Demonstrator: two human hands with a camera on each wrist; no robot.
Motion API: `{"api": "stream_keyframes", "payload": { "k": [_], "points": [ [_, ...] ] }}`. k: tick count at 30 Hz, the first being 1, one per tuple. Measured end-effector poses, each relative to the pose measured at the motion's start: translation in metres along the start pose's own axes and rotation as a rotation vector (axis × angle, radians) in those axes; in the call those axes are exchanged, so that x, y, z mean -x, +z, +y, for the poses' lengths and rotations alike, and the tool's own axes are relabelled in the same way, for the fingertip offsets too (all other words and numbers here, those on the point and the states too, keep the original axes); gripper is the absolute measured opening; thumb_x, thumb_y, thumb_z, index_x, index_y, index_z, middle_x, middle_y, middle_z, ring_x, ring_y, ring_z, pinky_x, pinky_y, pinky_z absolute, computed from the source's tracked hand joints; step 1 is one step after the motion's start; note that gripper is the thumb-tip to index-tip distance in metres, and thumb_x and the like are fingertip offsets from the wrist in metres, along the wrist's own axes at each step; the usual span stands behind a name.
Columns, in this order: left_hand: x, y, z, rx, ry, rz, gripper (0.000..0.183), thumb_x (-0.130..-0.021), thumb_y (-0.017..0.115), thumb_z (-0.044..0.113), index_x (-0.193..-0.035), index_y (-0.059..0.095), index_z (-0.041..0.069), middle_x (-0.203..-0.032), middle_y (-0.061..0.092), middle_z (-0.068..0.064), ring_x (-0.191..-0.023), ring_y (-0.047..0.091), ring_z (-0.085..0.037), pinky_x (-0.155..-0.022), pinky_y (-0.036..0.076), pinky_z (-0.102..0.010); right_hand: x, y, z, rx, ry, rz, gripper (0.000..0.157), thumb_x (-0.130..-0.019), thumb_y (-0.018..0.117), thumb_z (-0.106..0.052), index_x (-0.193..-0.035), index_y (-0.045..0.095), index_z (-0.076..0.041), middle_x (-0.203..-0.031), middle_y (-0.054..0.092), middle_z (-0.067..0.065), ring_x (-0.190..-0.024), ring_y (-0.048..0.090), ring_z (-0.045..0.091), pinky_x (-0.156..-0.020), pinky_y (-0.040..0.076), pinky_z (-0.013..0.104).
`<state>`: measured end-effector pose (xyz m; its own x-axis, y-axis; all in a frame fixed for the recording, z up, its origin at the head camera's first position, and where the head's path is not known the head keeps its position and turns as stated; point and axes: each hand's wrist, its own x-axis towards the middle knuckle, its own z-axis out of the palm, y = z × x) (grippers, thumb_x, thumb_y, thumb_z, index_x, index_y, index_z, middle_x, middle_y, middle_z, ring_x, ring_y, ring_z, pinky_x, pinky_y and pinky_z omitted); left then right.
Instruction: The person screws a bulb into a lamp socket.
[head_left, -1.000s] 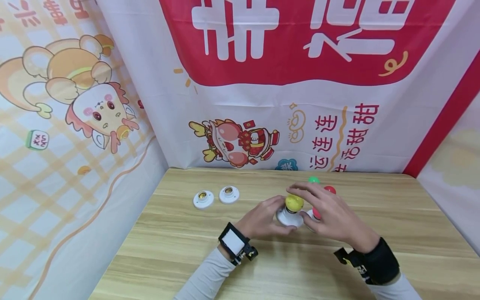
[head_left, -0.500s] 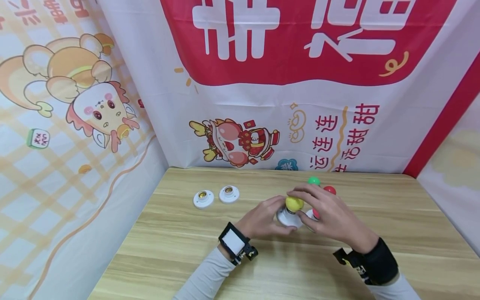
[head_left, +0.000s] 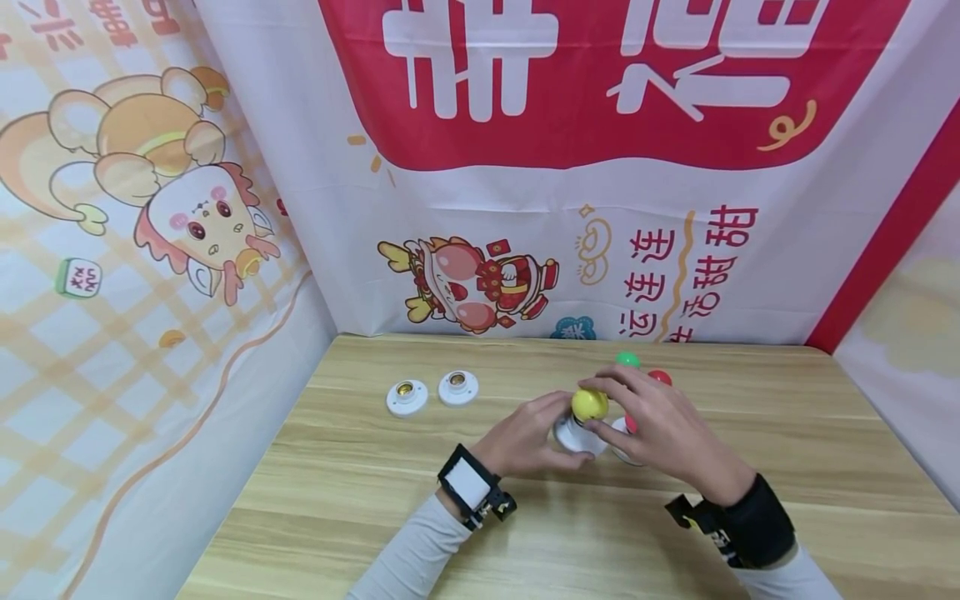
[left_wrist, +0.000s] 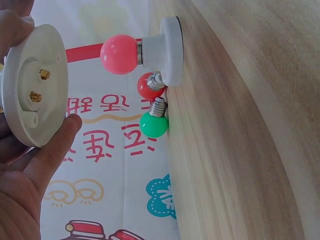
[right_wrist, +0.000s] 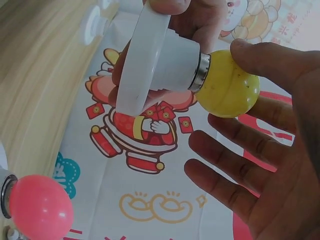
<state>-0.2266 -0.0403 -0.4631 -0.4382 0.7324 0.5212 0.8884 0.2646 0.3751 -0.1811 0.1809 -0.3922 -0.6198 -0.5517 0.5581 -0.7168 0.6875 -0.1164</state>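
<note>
My left hand (head_left: 525, 437) grips a white round lamp holder (left_wrist: 42, 85) by its rim, raised above the table. Two brass screws show on the holder's underside in the left wrist view. A yellow light bulb (right_wrist: 227, 84) sits in its socket, with a band of the metal cap visible at the collar. My right hand (head_left: 663, 425) pinches this bulb between thumb and index finger, while the other fingers extend below it in the right wrist view. Beside the hands, a pink bulb (left_wrist: 119, 54) stands in a second lamp holder (left_wrist: 172, 52) on the table.
A red bulb (left_wrist: 149, 86) and a green bulb (left_wrist: 153, 125) lie loose behind the pink one. Two bulbless lamp holders, a left one (head_left: 407, 400) and a right one (head_left: 458, 389), rest at the table's back left. Printed cloth (head_left: 480, 200) hangs behind the wooden table (head_left: 345, 500).
My right thumb has shifted left across the front of the yellow bulb, and the fingertips have slid slightly right over its top. My left hand keeps its place on the lamp holder.
</note>
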Motion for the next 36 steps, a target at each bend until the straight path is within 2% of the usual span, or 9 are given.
{"api": "stream_keyframes", "payload": {
  "k": [7, 10, 15, 20, 25, 36],
  "points": [
    [-0.0003, -0.0006, -0.0005, -0.003, 0.009, 0.012, 0.07, -0.083, 0.069, 0.047, -0.139, 0.044, 0.013, -0.132, 0.055, -0.001, -0.119, 0.049, -0.002, -0.097, 0.043, -0.014, 0.0011, -0.001, -0.0006, -0.014, -0.006, -0.015, 0.065, -0.081, 0.072, -0.047, -0.136, 0.053, -0.018, -0.133, 0.053, 0.003, -0.112, 0.055, 0.019, -0.082, 0.056, 0.042],
    [-0.0002, -0.0016, -0.0007, -0.006, 0.01, 0.018, 0.069, -0.084, 0.069, 0.047, -0.139, 0.045, 0.013, -0.133, 0.055, -0.002, -0.119, 0.049, -0.003, -0.097, 0.043, -0.014, 0.0019, -0.003, -0.0003, -0.036, -0.012, -0.031, 0.068, -0.08, 0.072, -0.039, -0.141, 0.048, -0.02, -0.138, 0.049, 0.001, -0.12, 0.05, 0.019, -0.086, 0.055, 0.045],
    [-0.0003, -0.0027, -0.0005, -0.012, 0.013, 0.019, 0.069, -0.083, 0.069, 0.046, -0.138, 0.045, 0.011, -0.131, 0.056, -0.002, -0.117, 0.05, -0.003, -0.097, 0.043, -0.013, 0.0019, -0.006, 0.0018, -0.069, -0.041, -0.032, 0.066, -0.077, 0.069, -0.02, -0.14, 0.05, -0.019, -0.139, 0.05, 0.001, -0.126, 0.045, 0.02, -0.094, 0.051, 0.048],
    [0.0004, -0.0021, -0.0002, -0.009, 0.006, 0.011, 0.072, -0.083, 0.069, 0.047, -0.14, 0.043, 0.011, -0.132, 0.055, -0.002, -0.117, 0.05, -0.003, -0.096, 0.043, -0.013, 0.0014, -0.0067, 0.0025, -0.082, -0.057, -0.051, 0.06, -0.077, 0.067, -0.015, -0.135, 0.055, -0.02, -0.137, 0.053, -0.003, -0.127, 0.046, 0.021, -0.104, 0.041, 0.053],
    [0.0011, -0.0012, -0.0003, -0.002, 0.001, 0.008, 0.074, -0.083, 0.069, 0.047, -0.141, 0.041, 0.012, -0.132, 0.055, -0.002, -0.117, 0.05, -0.002, -0.095, 0.044, -0.012, 0.001, -0.0059, 0.001, -0.091, -0.057, -0.072, 0.054, -0.079, 0.07, -0.018, -0.131, 0.058, -0.023, -0.133, 0.055, -0.006, -0.123, 0.048, 0.018, -0.098, 0.047, 0.049],
    [0.001, -0.0012, 0.0, 0.014, 0.009, 0.008, 0.077, -0.083, 0.071, 0.044, -0.145, 0.037, 0.014, -0.135, 0.053, -0.002, -0.118, 0.049, -0.002, -0.096, 0.043, -0.013, 0.0007, -0.0036, 0.0011, -0.075, -0.03, -0.072, 0.052, -0.081, 0.073, -0.027, -0.131, 0.058, -0.023, -0.127, 0.056, -0.004, -0.118, 0.05, 0.015, -0.093, 0.052, 0.045]
  ]
}}
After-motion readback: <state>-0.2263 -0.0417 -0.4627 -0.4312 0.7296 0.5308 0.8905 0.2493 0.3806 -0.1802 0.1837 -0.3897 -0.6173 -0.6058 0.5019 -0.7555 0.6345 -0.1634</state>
